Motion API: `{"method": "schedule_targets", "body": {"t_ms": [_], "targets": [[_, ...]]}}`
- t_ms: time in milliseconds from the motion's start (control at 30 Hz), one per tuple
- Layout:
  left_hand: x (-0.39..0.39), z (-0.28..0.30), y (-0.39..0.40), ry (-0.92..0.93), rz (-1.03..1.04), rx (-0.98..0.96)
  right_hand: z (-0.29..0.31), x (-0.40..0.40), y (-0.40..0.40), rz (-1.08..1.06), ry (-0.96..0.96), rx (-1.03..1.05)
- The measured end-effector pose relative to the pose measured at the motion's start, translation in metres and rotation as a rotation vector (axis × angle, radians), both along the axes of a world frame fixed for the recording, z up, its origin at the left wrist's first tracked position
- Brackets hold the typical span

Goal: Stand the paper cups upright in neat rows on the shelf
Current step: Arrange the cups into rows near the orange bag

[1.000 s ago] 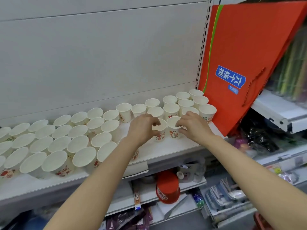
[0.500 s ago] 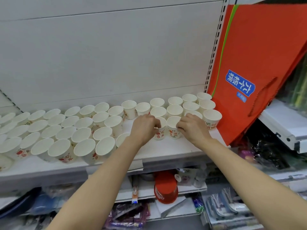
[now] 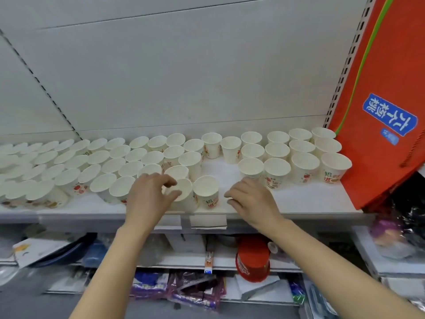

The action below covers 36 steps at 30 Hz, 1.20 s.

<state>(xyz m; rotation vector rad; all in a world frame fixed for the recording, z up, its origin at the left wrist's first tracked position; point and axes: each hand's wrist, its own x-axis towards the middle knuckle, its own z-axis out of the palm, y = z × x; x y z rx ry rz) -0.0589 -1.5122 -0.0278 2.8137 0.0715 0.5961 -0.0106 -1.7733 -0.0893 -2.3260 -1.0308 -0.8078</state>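
Many white paper cups with red print fill a white shelf (image 3: 301, 200). On the right a block of cups (image 3: 303, 162) stands upright in straight rows. On the left a crowded mass of cups (image 3: 69, 171) leans toward me. Two cups stand near the front edge in the middle. My left hand (image 3: 149, 196) pinches the rim of the left one, a tilted cup (image 3: 185, 192), between thumb and forefinger. My right hand (image 3: 251, 200) hovers just right of the other cup (image 3: 205, 188), fingers loosely bent, touching nothing.
An orange bag (image 3: 379, 88) with a blue label leans against the shelf's right end. A bare patch of shelf (image 3: 220, 169) lies between the two cup groups. Lower shelves hold packaged goods and a red tub (image 3: 253, 259). Paper price tags (image 3: 208, 221) hang on the front rail.
Both hands left the two cups beside the right block and came left and forward. The left hand now pinches a tilted front cup; the right hand holds nothing.
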Motion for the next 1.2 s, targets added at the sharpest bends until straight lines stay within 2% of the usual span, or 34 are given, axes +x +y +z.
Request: {"method": "schedule_targets", "body": {"t_ms": [133,300,533,667,767,900,1067,1200], "targets": [[-0.004,-0.017,0.004,0.073,-0.09,0.065,0.0,0.005,0.033,0.033,0.013,-0.081],[-0.003,-0.022,0.005,0.027,-0.153,0.045,0.005,0.008,0.043,0.002,0.048,-0.083],[0.011,0.002,0.0,0.13,-0.264,-0.431,0.033,-0.005,0.003,-0.119,0.163,0.109],[0.024,0.004,-0.022,0.191,-0.426,-0.592,0.043,-0.021,-0.034,-0.244,0.207,0.205],[0.031,0.002,-0.045,0.257,-0.535,-0.561,0.046,-0.034,-0.064,-0.33,0.25,0.231],[0.042,0.003,-0.09,0.272,-0.642,-0.471,0.044,-0.051,-0.116,-0.461,0.215,0.187],[0.065,0.007,-0.161,0.222,-0.76,-0.223,0.046,-0.049,-0.174,-0.572,0.21,0.079],[0.077,0.004,-0.202,0.222,-0.79,-0.058,0.041,-0.041,-0.199,-0.621,0.249,0.068]]}}
